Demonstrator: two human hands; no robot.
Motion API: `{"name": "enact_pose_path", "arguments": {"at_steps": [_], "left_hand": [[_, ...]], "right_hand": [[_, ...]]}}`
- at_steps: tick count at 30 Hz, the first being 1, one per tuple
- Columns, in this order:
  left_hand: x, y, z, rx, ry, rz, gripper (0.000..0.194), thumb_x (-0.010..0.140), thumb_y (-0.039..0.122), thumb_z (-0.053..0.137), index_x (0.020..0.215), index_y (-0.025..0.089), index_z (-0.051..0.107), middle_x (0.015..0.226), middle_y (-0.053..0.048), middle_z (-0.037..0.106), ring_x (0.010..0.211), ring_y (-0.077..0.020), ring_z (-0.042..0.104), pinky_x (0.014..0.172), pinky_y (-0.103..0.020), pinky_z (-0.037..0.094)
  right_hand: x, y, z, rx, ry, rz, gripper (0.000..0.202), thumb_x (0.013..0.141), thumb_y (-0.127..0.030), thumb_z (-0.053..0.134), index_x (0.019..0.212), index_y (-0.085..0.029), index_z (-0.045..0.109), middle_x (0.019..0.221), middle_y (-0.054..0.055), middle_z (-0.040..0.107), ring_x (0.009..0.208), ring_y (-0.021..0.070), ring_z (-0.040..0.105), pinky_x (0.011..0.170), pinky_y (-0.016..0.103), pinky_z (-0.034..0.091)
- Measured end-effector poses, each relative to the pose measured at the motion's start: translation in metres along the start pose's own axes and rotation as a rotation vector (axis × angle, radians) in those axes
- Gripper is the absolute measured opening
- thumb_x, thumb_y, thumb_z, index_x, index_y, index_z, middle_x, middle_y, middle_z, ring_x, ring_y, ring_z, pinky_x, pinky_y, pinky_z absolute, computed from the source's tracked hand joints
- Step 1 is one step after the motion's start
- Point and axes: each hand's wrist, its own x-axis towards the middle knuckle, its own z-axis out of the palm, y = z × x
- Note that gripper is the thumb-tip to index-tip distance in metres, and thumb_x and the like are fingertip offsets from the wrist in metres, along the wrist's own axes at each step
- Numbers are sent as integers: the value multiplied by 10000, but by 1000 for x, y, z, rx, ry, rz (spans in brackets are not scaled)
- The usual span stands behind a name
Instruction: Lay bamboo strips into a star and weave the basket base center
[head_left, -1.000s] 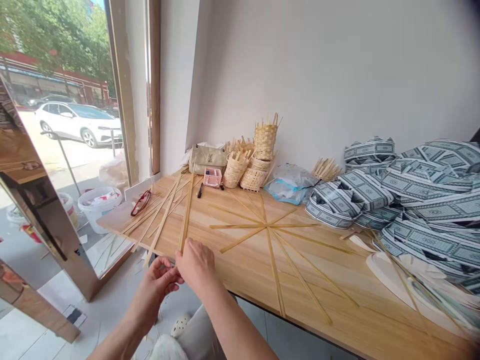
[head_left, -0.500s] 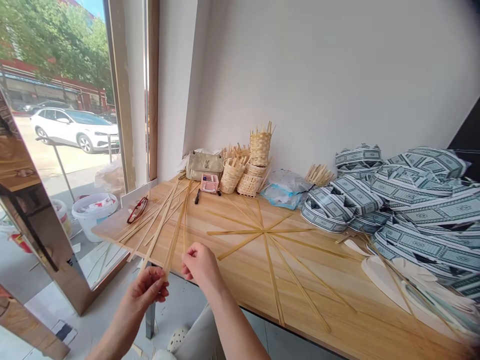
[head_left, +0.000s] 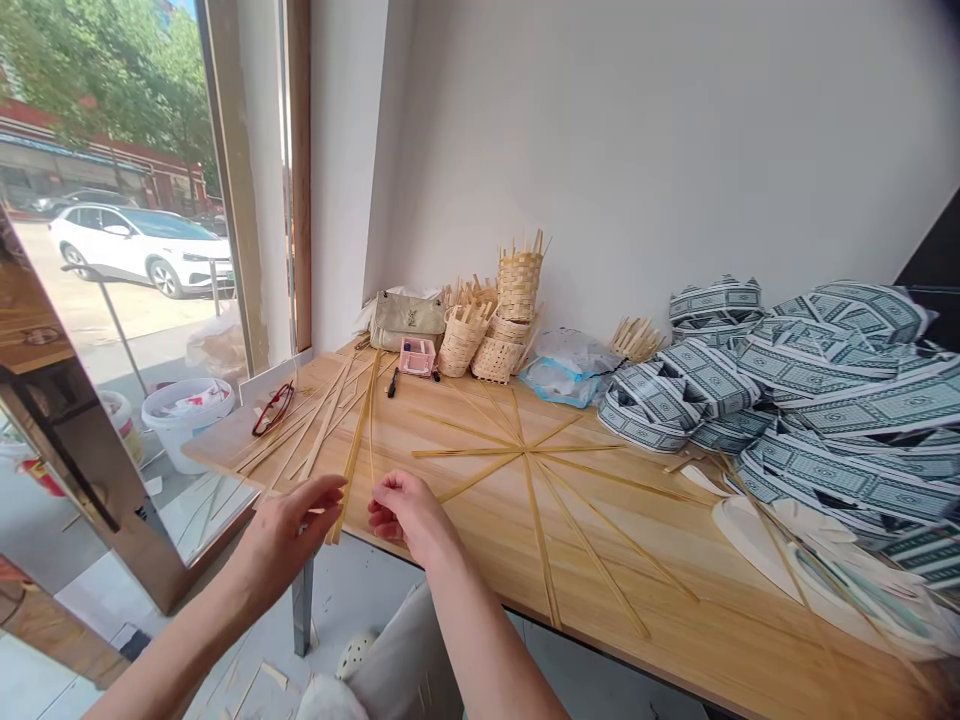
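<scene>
In the head view, a wood-topped desk [head_left: 495, 540] stands against a pale wall [head_left: 622, 150]. On it, a star of crossed strips [head_left: 526, 452] lies flat, its arms spreading from one crossing point. Left of the star are loose pale strips [head_left: 322, 415] and, farther left, red-framed glasses [head_left: 274, 410]. Behind it, to the left, stand a beige handbag [head_left: 409, 320], a pink box [head_left: 417, 355] and a black pen [head_left: 392, 383]; woven baskets [head_left: 517, 285] are stacked directly behind. A plastic bag [head_left: 571, 365] sits behind it to the right, and patterned bands [head_left: 840, 370] are heaped farther right. Well left of the star, beyond the desk, are a white bucket [head_left: 187, 415] and, through glass, a white car [head_left: 139, 245].

Both hands are apart at the desk's near edge, left of the star. The left hand [head_left: 289, 525] reaches in with its palm turned inward, fingers bent around the near end of a strip bundle [head_left: 356, 450]; how firmly they close is unclear. The right hand [head_left: 409, 515], nearer the star, has its forearm angled up and leftward, thumb and forefinger pinched on the near end of a thin strip [head_left: 371, 430], other fingers curled under.
</scene>
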Motion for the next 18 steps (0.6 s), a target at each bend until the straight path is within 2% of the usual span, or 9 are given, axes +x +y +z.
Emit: {"name": "enact_pose_path", "arguments": {"at_steps": [4, 8, 11, 14, 18], "left_hand": [[24, -3, 16, -42, -137, 15, 357, 691, 317, 475, 1022, 222, 573, 902, -35, 642, 829, -188, 611, 635, -246, 505], [36, -8, 25, -63, -200, 17, 245, 682, 276, 508, 899, 208, 598, 810, -15, 650, 777, -173, 604, 666, -242, 478], [40, -13, 26, -108, -214, 23, 166, 704, 287, 518, 810, 192, 604, 736, -4, 650, 708, -157, 592, 664, -243, 458], [40, -17, 28, -276, -216, -3, 213, 710, 344, 547, 824, 174, 606, 754, -21, 654, 727, -168, 596, 677, -261, 461], [37, -14, 31, -515, -165, -126, 304, 658, 409, 618, 841, 167, 597, 797, -34, 656, 790, -195, 600, 723, -293, 463]], "right_hand": [[-1, 0, 0, 14, -21, -15, 101, 672, -223, 544, 647, -178, 456, 503, -48, 545, 430, 66, 504, 384, 150, 370], [-1, 2, 1, 7, -17, -39, 100, 676, -250, 551, 694, -172, 492, 509, -39, 561, 447, 68, 511, 382, 143, 357], [0, 6, 1, 49, -18, -84, 149, 638, -252, 595, 715, -163, 503, 552, -34, 575, 457, 65, 514, 401, 153, 373], [-1, 12, -2, 132, -55, -178, 217, 606, -255, 629, 761, -160, 511, 631, -26, 592, 513, 73, 544, 448, 170, 403], [-3, 18, -6, 201, -98, -251, 286, 584, -229, 659, 826, -166, 522, 718, -14, 612, 644, 98, 587, 556, 195, 436]]}}
